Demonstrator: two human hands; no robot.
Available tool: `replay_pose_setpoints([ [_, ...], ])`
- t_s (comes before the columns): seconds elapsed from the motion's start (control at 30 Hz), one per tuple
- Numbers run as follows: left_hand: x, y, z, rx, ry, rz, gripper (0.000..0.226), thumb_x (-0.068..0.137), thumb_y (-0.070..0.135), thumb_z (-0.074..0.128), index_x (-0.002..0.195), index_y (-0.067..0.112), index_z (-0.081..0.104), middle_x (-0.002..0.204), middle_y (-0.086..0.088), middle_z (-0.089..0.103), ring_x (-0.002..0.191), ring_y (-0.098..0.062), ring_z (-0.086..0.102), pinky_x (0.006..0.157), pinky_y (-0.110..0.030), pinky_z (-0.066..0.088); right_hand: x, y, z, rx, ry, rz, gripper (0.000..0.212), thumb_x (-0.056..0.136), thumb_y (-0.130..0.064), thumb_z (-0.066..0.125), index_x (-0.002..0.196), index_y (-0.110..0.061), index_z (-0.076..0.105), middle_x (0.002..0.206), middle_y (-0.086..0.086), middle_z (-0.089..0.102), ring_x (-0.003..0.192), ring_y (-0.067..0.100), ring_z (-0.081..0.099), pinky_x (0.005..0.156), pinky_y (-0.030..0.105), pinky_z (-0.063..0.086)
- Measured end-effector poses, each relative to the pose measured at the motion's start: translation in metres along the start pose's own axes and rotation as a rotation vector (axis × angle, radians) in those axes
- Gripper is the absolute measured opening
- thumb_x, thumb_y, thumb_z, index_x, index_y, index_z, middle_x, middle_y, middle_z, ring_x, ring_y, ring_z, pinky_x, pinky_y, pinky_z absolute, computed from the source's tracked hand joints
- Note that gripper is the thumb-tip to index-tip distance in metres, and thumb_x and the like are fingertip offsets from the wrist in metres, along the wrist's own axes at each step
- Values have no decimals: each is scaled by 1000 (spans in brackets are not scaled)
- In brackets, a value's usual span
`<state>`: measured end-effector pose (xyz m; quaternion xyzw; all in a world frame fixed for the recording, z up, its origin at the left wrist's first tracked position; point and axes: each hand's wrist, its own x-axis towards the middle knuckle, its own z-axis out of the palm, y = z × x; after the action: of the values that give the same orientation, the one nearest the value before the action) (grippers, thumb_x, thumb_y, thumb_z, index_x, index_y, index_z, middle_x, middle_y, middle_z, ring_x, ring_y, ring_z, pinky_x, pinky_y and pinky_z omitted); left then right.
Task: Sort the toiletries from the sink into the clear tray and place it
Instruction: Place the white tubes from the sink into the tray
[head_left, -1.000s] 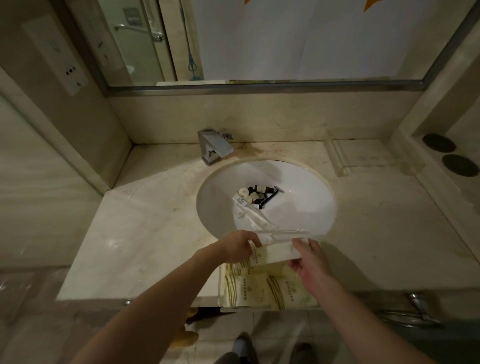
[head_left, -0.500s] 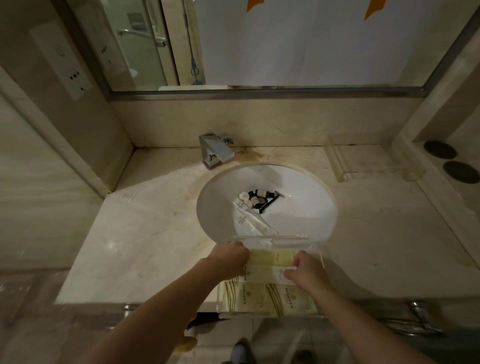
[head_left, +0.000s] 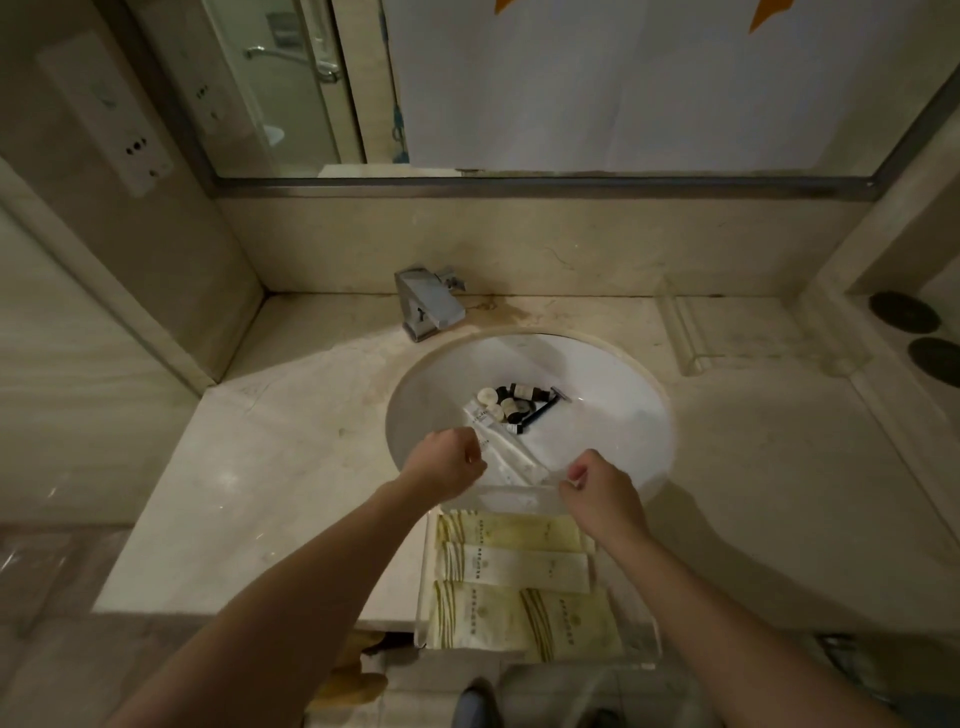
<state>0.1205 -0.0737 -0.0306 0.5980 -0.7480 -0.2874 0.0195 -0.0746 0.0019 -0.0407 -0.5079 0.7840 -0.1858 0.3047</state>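
Over sink (head_left: 613, 426) rim, both fists

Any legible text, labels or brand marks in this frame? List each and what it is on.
None can be read.
Packets in the clear tray: printed lines and an emblem, blurred.
White sachets in the sink: small print, too small.
Small dark bottles: pale labels, illegible.

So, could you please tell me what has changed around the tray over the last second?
Both hands moved up from the packets to the tray's far edge by the sink: the left hand and right hand now pinch a white packet there. The yellow-striped packets they covered now show in the clear tray. The small bottles in the sink and the faucet stayed put.
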Motion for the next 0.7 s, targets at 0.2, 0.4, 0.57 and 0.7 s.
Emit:
replay_pose_setpoints([
  [0.2, 27, -14, 3, -333, -5, -258, 21, 90, 22, 57, 101, 5, 63, 105, -20, 68, 98, -38, 65, 82, -40, 53, 47, 0, 2, -22, -150, -72, 9, 89, -19, 54, 89, -22, 63, 102, 4, 62, 89, 21, 61, 78, 34, 53],
  [0.4, 63, -12, 17, -421, -7, -332, 18, 89, 16, 58, 102, 5, 64, 103, -18, 65, 90, -30, 61, 83, -37, 50, 96, -4, 23, -61, -362, -83, 24, 90, -22, 56, 110, -15, 68, 119, 9, 60, 107, 25, 60, 78, 24, 43],
  [0.57, 99, -5, 40, -553, -123, -459, 29, 89, 5, 54, 118, 2, 58, 95, -14, 59, 62, -15, 50, 60, -28, 45, 134, 1, 48, -70, -495, -42, 23, 87, -22, 62, 107, -15, 68, 108, 6, 65, 98, 22, 64, 74, 24, 45],
  [0.7, 114, -7, 62, -656, -275, -537, 44, 90, -5, 43, 132, 4, 50, 107, -21, 56, 78, -25, 60, 58, -25, 43, 163, 8, 68, -82, -585, 29, 22, 91, -23, 57, 109, -17, 68, 98, 4, 67, 75, 15, 63, 61, 24, 47],
])
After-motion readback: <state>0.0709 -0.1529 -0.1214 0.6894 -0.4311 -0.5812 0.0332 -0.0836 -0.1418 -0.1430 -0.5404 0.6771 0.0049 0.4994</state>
